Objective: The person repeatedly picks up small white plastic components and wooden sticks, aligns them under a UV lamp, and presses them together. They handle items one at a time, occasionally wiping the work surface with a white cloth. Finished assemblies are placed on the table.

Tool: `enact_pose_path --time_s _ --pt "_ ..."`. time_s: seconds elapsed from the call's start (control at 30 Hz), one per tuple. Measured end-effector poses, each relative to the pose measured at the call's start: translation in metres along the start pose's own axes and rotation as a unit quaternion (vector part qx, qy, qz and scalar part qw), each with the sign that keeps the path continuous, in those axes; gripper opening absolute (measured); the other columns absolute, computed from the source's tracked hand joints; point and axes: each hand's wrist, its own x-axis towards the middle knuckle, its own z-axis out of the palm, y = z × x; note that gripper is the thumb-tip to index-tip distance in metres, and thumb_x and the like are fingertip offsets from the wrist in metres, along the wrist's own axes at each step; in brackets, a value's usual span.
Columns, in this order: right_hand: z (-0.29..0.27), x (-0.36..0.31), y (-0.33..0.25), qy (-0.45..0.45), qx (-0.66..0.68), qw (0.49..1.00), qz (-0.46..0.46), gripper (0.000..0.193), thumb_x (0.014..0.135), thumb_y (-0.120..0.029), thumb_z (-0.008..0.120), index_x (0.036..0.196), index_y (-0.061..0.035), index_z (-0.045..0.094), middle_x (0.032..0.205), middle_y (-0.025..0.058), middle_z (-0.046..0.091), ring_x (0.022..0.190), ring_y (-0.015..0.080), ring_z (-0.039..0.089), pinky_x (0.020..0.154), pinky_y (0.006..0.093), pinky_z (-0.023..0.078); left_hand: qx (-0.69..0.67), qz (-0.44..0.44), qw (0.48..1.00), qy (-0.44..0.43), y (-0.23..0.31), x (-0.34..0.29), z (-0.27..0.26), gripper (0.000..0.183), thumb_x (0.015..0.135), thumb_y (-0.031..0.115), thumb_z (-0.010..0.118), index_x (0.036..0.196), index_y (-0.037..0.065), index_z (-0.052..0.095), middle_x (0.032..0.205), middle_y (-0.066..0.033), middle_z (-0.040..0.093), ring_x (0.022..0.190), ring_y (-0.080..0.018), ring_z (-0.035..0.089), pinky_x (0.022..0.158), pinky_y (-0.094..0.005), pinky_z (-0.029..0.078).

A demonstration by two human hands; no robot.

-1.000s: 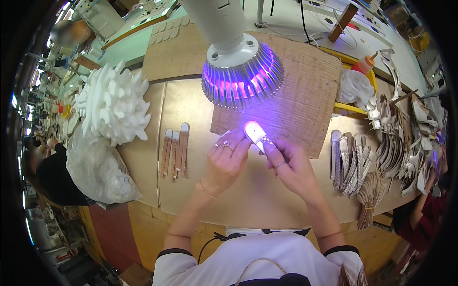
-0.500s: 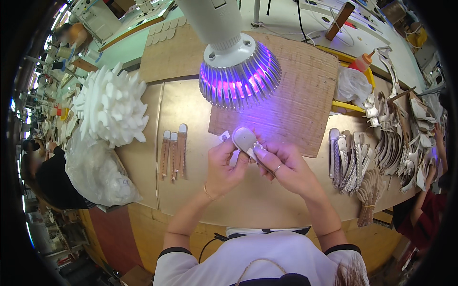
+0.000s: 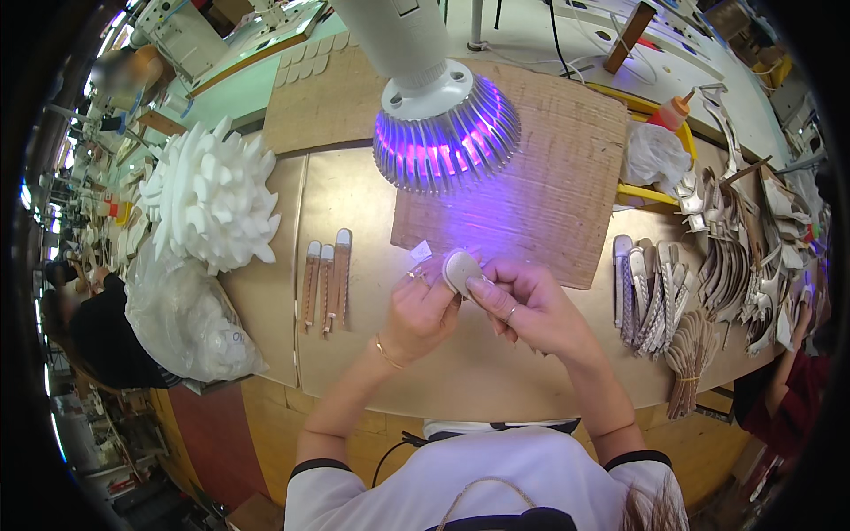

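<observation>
Both hands meet over the near side of the table, below the purple-lit lamp. Between them is a pale strap piece [image 3: 459, 266] with a rounded end facing up. My left hand [image 3: 420, 310] is closed around its left side, and a small white slip [image 3: 420, 252] sticks out by the fingers. My right hand [image 3: 538, 305] pinches the strap piece from the right, thumb on its face. Its lower part is hidden by the fingers. To the left lie three brown straps [image 3: 342, 279] with pale rounded tips, side by side on the table.
The lamp [image 3: 447, 133] hangs over a cardboard sheet [image 3: 558, 177]. White foam pieces [image 3: 211, 196] and a plastic bag [image 3: 181, 310] are at left. Strap bundles [image 3: 651, 296] and a yellow bin [image 3: 646, 195] with a bottle are at right. A co-worker's arm [image 3: 788, 354] shows at far right.
The strap piece has turned between my hands, and its rounded end sits slightly further right and lower. My left fingers have shifted, with the white slip now above them.
</observation>
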Motion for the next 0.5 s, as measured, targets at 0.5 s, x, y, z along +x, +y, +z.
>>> enact_pose_path --time_s 0.5 --pt "-0.009 0.000 0.009 0.012 0.063 0.998 -0.007 0.027 0.093 -0.027 0.064 0.081 -0.0026 0.063 0.061 -0.0014 0.057 0.053 0.0048 0.053 0.048 0.0194 0.041 0.085 0.152 0.983 -0.051 -0.014 -0.003 -0.002 0.030 0.074 0.001 0.062 0.104 -0.002 0.063 0.088 -0.0160 0.066 0.077 -0.0264 0.066 0.075 -0.0395 0.056"
